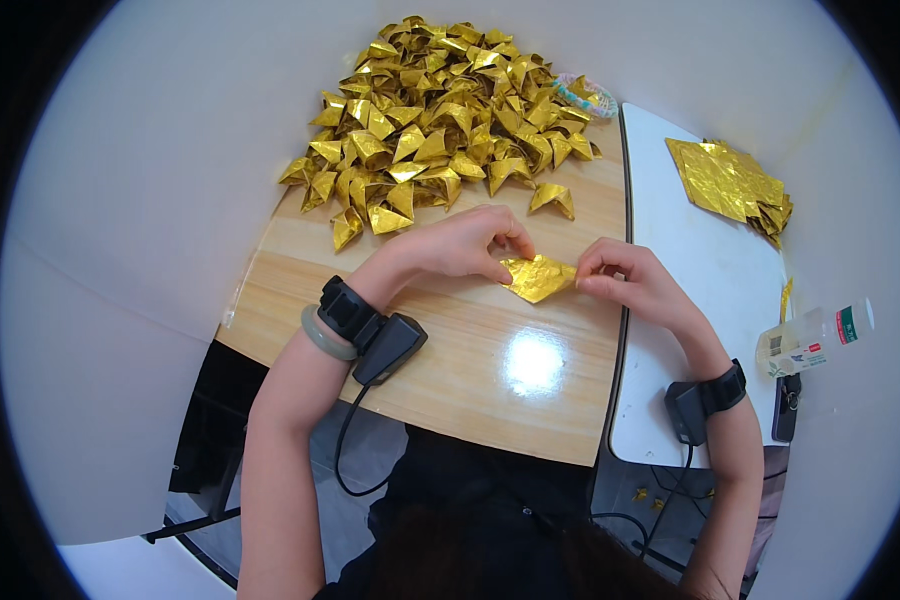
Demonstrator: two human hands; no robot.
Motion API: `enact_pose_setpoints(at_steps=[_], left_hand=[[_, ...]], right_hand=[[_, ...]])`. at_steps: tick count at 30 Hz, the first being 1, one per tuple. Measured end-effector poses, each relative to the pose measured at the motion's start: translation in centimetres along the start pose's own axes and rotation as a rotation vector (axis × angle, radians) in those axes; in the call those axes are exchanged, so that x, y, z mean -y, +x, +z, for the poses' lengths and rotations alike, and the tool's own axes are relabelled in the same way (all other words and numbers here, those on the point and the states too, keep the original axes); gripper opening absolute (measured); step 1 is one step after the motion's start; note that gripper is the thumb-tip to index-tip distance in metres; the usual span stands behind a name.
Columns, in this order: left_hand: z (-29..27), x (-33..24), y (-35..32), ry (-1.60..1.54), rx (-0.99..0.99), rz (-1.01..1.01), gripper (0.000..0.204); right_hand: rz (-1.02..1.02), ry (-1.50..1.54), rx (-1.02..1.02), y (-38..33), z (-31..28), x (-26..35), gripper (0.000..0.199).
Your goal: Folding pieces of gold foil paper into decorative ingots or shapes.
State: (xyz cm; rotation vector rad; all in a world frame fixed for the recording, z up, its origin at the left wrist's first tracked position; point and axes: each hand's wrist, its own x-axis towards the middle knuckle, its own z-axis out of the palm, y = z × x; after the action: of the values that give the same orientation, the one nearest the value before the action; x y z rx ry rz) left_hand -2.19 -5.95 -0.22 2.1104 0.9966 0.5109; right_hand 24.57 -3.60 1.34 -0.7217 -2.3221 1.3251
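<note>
A piece of folded gold foil paper (538, 279) is held just above the wooden table, its point turned toward me. My left hand (473, 243) pinches its left corner between thumb and fingers. At the opposite corner, my right hand (630, 275) grips it between thumb and forefinger. Beyond my hands lies a big heap of folded gold paper ingots (440, 120), and one single ingot (552, 200) rests at the heap's near right edge.
The wooden table (450, 370) meets a white table (660, 400) on my right. On the white one are a stack of gold foil sheets (730, 185), a clear plastic bottle (815, 338) lying tilted and a dark phone (787, 410). A pastel woven ring (585, 95) touches the heap. Cables hang from both wrist devices.
</note>
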Motion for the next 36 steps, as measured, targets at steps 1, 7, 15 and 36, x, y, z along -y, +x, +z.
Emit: enact_pose_setpoints(at_steps=[1, 7, 15, 36], left_hand=[[0.0, -0.2, 0.0, -0.013, 0.004, -0.009, 0.038], [0.2, -0.4, 0.1, 0.031, -0.018, -0.009, 0.045], [0.9, -0.7, -0.1, 0.094, -0.110, -0.037, 0.042], [0.2, -1.5, -0.3, 0.117, -0.016, -0.045, 0.037]], right_hand=[[0.071, -0.045, -0.036, 0.1, 0.1, -0.4, 0.016], [0.233, -0.286, -0.181, 1.0, 1.7, -0.1, 0.022], [0.280, 0.007, -0.117, 0.9, 1.1, 0.5, 0.032], [-0.111, -0.657, -0.107, 0.2, 0.9, 0.1, 0.028]])
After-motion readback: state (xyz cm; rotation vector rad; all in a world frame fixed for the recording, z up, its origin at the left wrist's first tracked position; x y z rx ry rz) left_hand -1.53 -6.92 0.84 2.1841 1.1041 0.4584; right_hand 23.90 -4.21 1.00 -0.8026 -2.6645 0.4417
